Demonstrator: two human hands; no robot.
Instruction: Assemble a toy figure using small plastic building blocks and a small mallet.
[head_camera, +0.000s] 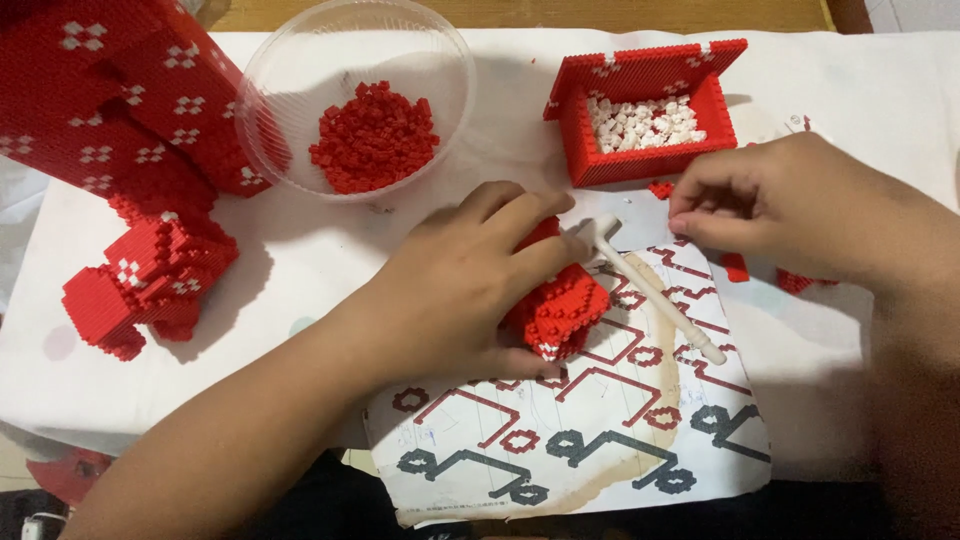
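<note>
My left hand is closed over a small red block-built piece that rests on a printed instruction sheet. My right hand hovers just right of it, fingertips pinched together above the sheet's top edge; whether a tiny brick is between them is hidden. A white plastic tool lies diagonally on the sheet between the two hands, its head near my left fingertips.
A clear round bowl of tiny red bricks stands at the back. A red block-built box holds white bricks. A large red model with white dots fills the left. Loose red bricks lie under my right hand on the white cloth.
</note>
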